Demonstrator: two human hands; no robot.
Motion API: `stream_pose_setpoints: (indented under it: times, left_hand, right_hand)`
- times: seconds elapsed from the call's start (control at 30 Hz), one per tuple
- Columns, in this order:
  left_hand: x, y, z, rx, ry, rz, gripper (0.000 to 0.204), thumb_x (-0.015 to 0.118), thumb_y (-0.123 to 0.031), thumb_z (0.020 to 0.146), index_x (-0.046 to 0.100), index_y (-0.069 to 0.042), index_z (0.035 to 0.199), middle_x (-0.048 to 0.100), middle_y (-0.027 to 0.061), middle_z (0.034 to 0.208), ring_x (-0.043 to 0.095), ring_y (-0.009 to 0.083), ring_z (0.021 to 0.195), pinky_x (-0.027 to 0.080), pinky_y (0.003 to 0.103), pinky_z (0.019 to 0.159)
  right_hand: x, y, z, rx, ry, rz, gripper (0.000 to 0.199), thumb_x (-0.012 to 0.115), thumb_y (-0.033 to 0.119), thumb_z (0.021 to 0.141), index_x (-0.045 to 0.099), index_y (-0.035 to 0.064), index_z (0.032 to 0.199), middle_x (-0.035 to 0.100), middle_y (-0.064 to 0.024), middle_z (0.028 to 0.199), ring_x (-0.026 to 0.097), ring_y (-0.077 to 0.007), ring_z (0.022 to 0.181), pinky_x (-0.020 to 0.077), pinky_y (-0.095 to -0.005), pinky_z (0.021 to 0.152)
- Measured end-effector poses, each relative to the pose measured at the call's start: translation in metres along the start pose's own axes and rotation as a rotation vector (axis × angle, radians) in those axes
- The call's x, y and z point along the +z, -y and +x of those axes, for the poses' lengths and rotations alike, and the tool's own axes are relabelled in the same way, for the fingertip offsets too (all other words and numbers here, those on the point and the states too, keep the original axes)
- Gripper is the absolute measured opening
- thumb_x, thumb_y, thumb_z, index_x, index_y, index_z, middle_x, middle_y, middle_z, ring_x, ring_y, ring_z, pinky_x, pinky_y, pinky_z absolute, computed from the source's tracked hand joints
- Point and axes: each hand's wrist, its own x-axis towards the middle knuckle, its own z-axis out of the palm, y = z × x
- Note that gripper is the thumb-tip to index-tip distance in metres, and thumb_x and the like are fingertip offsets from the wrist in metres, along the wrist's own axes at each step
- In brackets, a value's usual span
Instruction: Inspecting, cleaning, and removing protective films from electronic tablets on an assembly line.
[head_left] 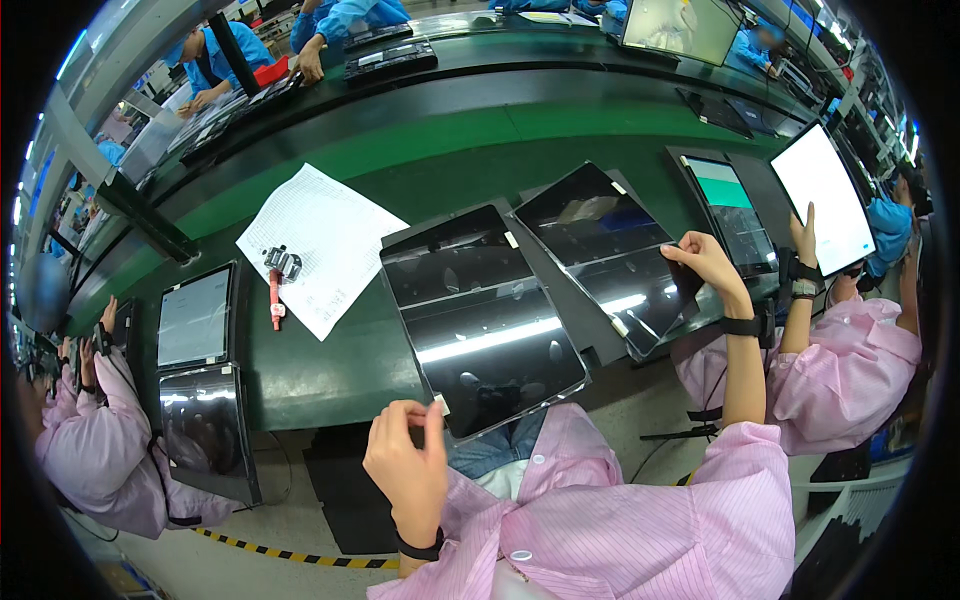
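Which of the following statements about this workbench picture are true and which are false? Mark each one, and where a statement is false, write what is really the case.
1. The left hand pinches a small tab at the near corner of a dark glossy panel. True.
2. The right hand rests on a sheet of paper. False: it touches the edge of a second dark panel; the printed sheet lies apart, further left.
3. A red-handled tool lies on the printed sheet. True.
4. The bench surface is yellow. False: it is green.
5. A neighbour's hand touches a lit white screen. True.
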Motion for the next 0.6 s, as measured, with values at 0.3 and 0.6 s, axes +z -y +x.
stream_pose_setpoints:
  times: [0.3,0.6]
  left_hand:
    - [0.018,-0.013,-0.006,0.512,0.402,0.304,0.074,0.070,-0.037,0.077,0.039,-0.011,0.138,0.027,0.0152,0.148,0.023,0.0358,0.136,0.019,0.050,0.108]
    - [-0.028,-0.060,0.019,0.542,0.354,-0.234,0.075,0.069,-0.030,0.079,0.033,-0.004,0.140,0.025,0.0194,0.148,0.017,0.0383,0.139,0.020,0.047,0.110]
  right_hand:
    - [0.002,0.061,-0.063,-0.032,0.224,0.523,0.019,0.062,0.013,0.087,0.062,-0.0013,0.099,0.063,0.0016,0.089,0.055,-0.0039,0.081,0.0434,-0.0191,0.072]
    - [0.018,0.159,-0.188,-0.503,-0.297,-0.008,0.019,0.066,0.008,0.081,0.051,-0.0018,0.074,0.037,-0.0095,0.060,0.037,-0.0160,0.051,0.0297,-0.0284,0.048]
